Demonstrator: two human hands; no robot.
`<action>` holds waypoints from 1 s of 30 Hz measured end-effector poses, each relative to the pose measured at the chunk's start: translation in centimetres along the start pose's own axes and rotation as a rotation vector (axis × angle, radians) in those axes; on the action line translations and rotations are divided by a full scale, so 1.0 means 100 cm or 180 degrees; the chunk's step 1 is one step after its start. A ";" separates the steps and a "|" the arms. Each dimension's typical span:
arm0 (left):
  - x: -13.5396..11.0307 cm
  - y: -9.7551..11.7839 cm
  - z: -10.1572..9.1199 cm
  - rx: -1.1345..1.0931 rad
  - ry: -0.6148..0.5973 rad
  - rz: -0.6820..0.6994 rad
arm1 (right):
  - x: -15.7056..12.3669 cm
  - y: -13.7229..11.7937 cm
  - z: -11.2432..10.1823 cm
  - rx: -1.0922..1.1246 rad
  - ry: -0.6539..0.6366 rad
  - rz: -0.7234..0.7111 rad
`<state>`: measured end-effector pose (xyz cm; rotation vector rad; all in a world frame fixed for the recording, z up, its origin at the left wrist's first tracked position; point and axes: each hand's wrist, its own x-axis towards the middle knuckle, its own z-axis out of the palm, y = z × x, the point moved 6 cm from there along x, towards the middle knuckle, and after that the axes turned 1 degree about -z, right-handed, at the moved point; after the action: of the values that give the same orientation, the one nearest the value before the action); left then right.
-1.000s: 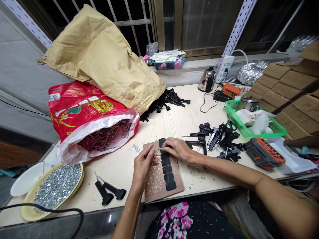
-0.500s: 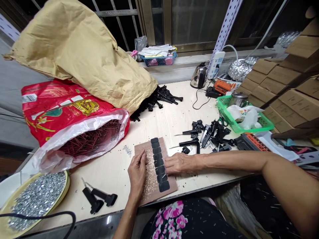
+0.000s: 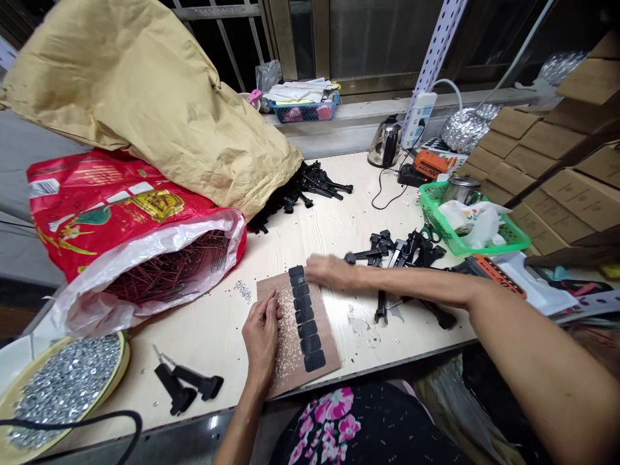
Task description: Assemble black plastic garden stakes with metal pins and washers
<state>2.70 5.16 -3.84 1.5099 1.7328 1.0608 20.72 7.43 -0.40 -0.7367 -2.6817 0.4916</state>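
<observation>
Board (image 3: pixel 290 336) sits at the counter's (image 3: pixel 213 323) near edge, dead ahead, long axis near-to-far with a slight lean left. Row of black pads (image 3: pixel 305 316) follows that axis. Left hand (image 3: pixel 261 332) rests on the board's left edge, fingers loose, holding nothing. Right hand (image 3: pixel 329 271) is at the far end by the top pad, blurred, so I cannot tell its grip. Black parts (image 3: pixel 402 248) lie right of it.

Single head cam: looks fwd & down across table (image 3: pixel 334 226) from near edge, close in, facing window (image 3: pixel 382 39).
</observation>
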 end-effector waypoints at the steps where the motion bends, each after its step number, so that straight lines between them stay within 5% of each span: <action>1: 0.000 0.000 0.000 0.0015 -0.0001 0.0011 | 0.001 -0.001 0.004 -0.0081 -0.0054 -0.0125; 6: 0.001 0.002 0.000 0.0083 0.0008 0.0023 | -0.005 -0.013 0.023 -0.0474 -0.0169 -0.0666; 13: -0.001 0.002 0.000 0.0013 -0.0014 0.0016 | 0.004 0.008 0.003 -0.0155 0.0103 0.0230; 18: -0.002 0.000 0.001 -0.0054 0.0030 0.0088 | -0.012 -0.027 0.008 -0.0408 -0.0074 -0.0732; 22: -0.007 0.003 0.001 -0.0149 0.0121 0.0211 | -0.040 0.018 -0.033 -0.0624 0.0638 0.0108; 25: -0.010 0.004 -0.001 -0.0215 0.0158 0.0286 | -0.052 0.046 -0.060 -0.0754 0.0928 0.0087; 27: -0.012 0.005 -0.002 -0.0209 0.0173 0.0329 | -0.043 0.050 -0.067 -0.0632 0.0910 0.0171; 30: -0.013 0.005 -0.002 -0.0159 0.0165 0.0404 | 0.006 0.024 -0.054 -0.0337 0.0508 0.0626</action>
<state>2.98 3.90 -3.40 1.5914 1.6504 1.2085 23.35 10.95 3.56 -1.0312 -2.5151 0.3237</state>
